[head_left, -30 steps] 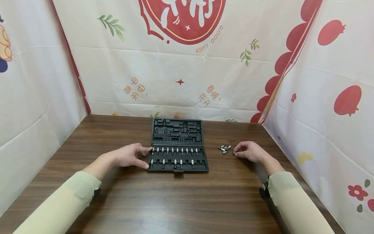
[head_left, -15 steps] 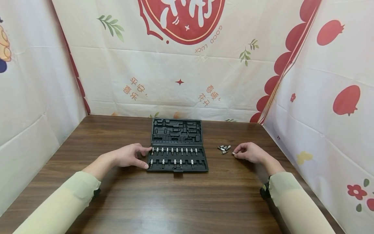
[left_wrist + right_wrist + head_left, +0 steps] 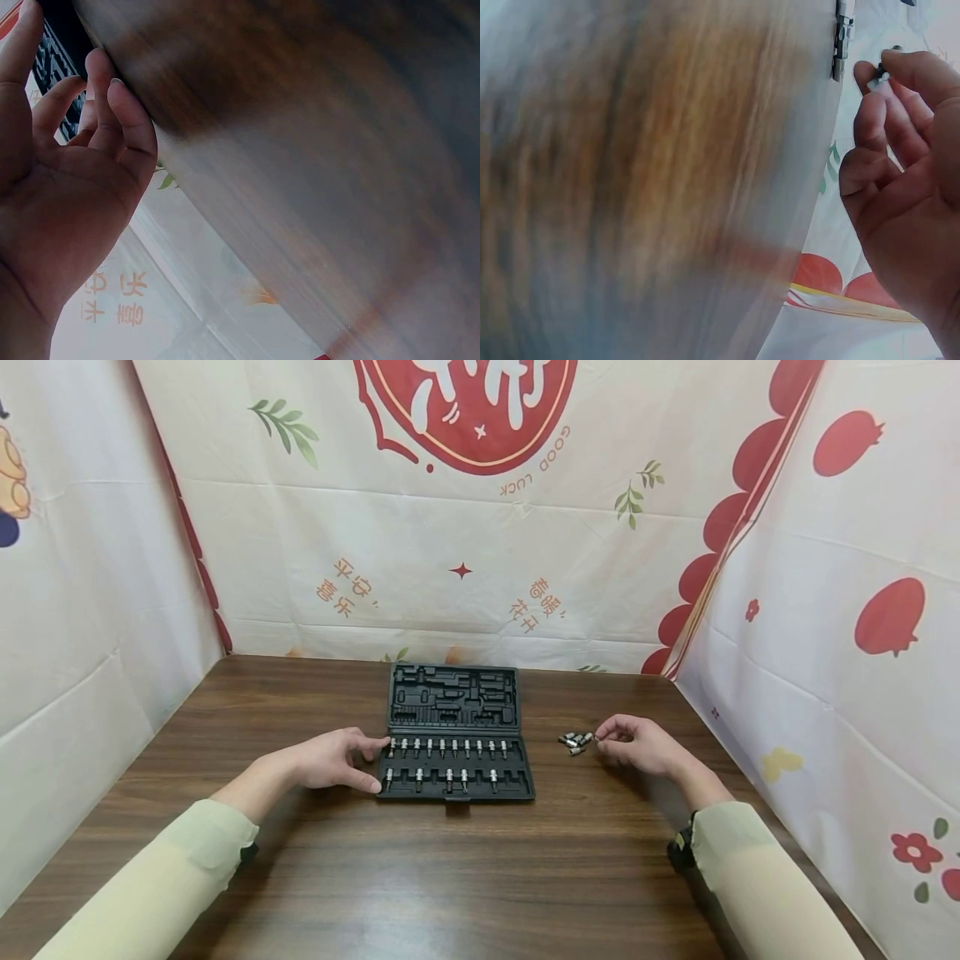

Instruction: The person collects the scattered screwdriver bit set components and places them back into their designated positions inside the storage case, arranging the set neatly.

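Observation:
A black tool case lies unfolded on the table, with silver bit sockets standing in two rows in its near half. At the case's left side is my left hand, its thumb on the near corner and its index finger against the edge farther back. My right hand is beside a small pile of loose bit sockets right of the case. In the right wrist view that hand pinches one small bit socket between thumb and index finger, raised off the tabletop.
The brown wooden table runs up to a printed cloth backdrop behind the case. Cloth also hangs at the left and right sides. The case's lid half, with moulded recesses, lies toward the backdrop.
My right hand has lifted a bit socket off the table just right of the pile and moved slightly upward and closer to the pile. My left hand and the case stay put.

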The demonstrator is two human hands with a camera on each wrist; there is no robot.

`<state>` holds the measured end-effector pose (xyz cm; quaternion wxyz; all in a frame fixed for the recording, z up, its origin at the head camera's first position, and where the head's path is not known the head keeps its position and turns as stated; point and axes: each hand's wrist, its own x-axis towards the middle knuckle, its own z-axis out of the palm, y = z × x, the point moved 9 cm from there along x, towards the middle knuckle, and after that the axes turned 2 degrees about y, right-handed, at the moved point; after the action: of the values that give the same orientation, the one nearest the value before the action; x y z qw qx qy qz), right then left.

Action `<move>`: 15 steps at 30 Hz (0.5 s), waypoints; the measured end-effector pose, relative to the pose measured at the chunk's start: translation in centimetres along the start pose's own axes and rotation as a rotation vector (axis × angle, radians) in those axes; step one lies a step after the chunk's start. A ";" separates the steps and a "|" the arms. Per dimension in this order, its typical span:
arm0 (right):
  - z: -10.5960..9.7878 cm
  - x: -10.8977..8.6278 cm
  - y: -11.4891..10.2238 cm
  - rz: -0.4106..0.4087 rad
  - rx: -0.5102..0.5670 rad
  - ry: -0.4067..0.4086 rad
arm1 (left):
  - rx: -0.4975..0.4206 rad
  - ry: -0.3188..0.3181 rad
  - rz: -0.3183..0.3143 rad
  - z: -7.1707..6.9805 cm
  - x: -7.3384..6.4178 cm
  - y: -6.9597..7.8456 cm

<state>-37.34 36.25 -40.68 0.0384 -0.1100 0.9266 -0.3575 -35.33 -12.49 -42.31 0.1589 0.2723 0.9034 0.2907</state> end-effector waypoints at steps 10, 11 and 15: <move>0.5 -0.1 -1.6 -0.034 0.104 0.006 | -0.002 -0.002 0.006 0.0 0.0 0.1; 0.5 -0.1 -1.8 -0.032 0.113 0.008 | -0.001 -0.002 0.006 0.0 0.0 0.1; 1.1 0.2 -2.5 -0.035 0.161 -0.011 | -0.002 -0.003 0.000 0.0 0.0 0.1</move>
<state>-36.94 33.69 -39.84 0.0458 -0.1248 0.8926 -0.4308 -35.31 -12.43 -42.28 0.1605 0.2725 0.9028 0.2913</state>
